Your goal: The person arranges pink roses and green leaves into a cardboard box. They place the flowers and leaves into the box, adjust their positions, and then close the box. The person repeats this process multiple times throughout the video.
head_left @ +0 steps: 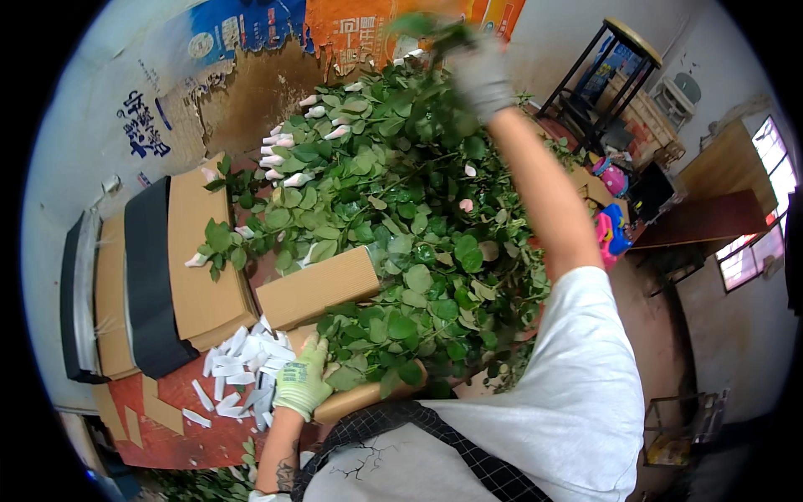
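My left hand [303,385], in a pale green glove, rests with fingers stretched at the edge of a leafy pile, beside a brown cardboard piece. My right hand [483,82], in a grey glove, is raised over the far side of the pile. It is blurred by motion, and a blurred leafy rose stem [425,32] appears held in it. The large heap of leafy rose stems [410,201] has pale buds in white sleeves [274,155] along its left side. A corrugated cardboard block [319,287] lies against the leaves. Loose white sleeves [242,368] lie scattered left of my left hand.
Stacked cardboard sheets [205,259] with a black band [152,276] stand at left on the red table [188,439]. Cardboard strips [161,406] lie near its edge. More foliage [201,484] is below. A black stool [598,79] and colourful toys [612,230] stand at right.
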Motion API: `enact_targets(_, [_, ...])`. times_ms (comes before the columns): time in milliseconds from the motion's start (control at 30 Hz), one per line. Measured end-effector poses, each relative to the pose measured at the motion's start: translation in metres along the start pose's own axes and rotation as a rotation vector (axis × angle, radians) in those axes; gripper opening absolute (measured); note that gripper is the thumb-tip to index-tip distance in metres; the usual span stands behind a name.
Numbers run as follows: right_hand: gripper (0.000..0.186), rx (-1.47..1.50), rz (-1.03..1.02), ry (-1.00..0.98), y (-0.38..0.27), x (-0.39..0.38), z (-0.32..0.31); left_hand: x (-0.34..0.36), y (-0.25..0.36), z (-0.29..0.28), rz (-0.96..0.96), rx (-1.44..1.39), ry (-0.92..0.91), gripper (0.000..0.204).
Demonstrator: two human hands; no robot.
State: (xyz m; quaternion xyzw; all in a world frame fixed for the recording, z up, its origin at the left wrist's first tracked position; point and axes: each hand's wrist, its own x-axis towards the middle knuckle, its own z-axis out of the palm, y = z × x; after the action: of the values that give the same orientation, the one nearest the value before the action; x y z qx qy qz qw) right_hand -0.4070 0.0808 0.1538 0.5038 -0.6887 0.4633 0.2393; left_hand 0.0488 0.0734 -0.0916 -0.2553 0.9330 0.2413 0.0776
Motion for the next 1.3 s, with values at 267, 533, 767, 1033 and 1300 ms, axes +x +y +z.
enact_targets(267, [0.041, 0.948, 0.116, 0.707, 0.083, 0.054, -0.305, 0.014, 0.0, -0.002, 0.122, -0.031, 0.029, 0.055])
enact_targets(533, [0.018, 0.421, -0.156, 0.357, -0.051, -0.008, -0.198, 0.004, -0.023, 0.018, 0.132, 0.001, 0.071, 0.06])
enact_targets(767, [0.032, -0.451, -0.675, -0.958, -0.166, -0.232, -0.018, -0.006, -0.004, 0.021, 0.12, 0.023, 0.104, 0.061])
enact_targets(1033, [0.038, -0.504, -0.351, -1.25, -0.168, -0.303, 0.071, -0.006, -0.007, 0.021, 0.02, 0.006, 0.044, 0.044])
enact_targets(1300, [0.023, -0.421, -0.518, -1.131, -0.15, -0.321, 0.091, -0.007, -0.004, 0.015, 0.069, 0.025, 0.038, 0.052])
